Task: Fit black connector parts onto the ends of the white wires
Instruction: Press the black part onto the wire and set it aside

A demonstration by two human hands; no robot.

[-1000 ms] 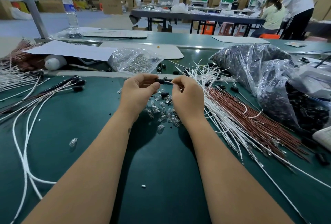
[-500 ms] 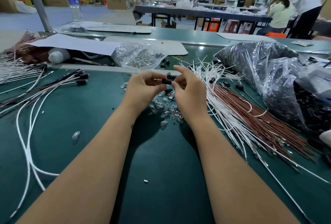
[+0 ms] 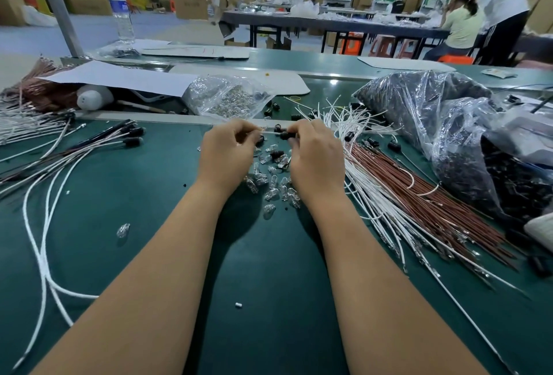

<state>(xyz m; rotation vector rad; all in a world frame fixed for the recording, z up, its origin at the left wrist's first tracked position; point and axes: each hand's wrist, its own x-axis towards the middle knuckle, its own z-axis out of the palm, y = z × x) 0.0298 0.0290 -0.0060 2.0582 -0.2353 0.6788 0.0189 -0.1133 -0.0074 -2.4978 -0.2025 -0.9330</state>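
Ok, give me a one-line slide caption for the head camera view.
Left hand and right hand pinch a white wire and black connector above loose glass bulbs.

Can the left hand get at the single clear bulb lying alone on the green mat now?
Probably not at once: the left hand pinches a white wire. Otherwise the way to the clear bulb looks free.

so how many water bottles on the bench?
1. The water bottle stands upright at the far left of the back bench, just right of the grey post. Others could be hidden behind the plastic bags on the right.
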